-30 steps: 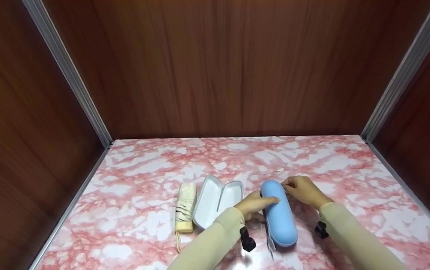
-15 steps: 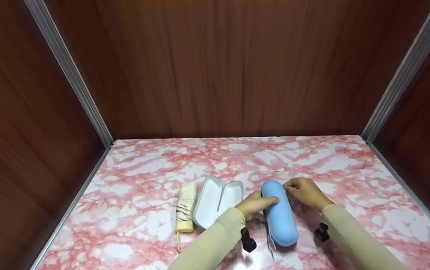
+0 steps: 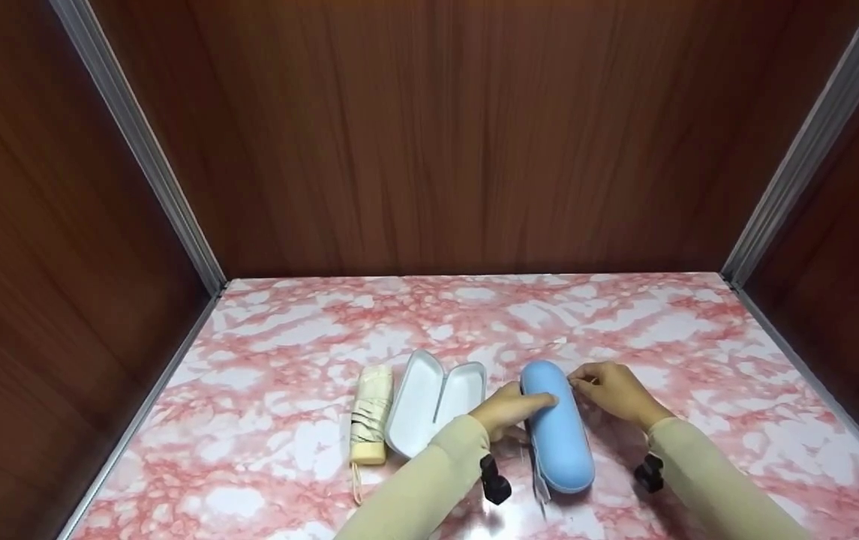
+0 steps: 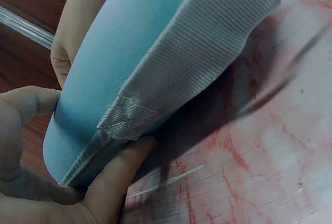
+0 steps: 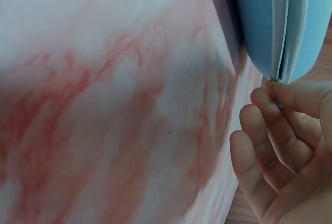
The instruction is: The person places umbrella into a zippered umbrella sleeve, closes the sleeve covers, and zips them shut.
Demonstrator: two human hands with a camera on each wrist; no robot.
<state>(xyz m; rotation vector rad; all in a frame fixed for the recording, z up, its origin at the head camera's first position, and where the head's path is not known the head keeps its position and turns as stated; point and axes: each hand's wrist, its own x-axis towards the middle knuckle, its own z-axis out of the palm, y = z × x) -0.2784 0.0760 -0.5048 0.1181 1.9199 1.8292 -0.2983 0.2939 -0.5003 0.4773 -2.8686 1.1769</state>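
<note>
A light blue zippered case (image 3: 560,439), long and rounded, lies on the table. My left hand (image 3: 508,410) grips its left side, thumb over the top and fingers low along the edge. A grey fabric strap (image 4: 176,53) hangs from that side in the left wrist view. At the far right of the case my right hand (image 3: 615,390) pinches the zipper pull (image 5: 279,103) between thumb and index finger, its other fingers loosely bent. The zipper (image 5: 284,32) runs along the side there, its teeth meshed over the stretch in view; the pull is mostly covered by the fingertips.
Left of my left hand, a white hard glasses case (image 3: 418,409) lies open. Beside it is a folded cream umbrella (image 3: 371,412) with a yellow handle and wrist loop. Brown wood panels (image 3: 474,135) enclose the marbled table (image 3: 286,330) at the back and sides.
My right hand has slid slightly toward me and to the right along the blue case's edge. The left hand and the case have stayed nearly in place.
</note>
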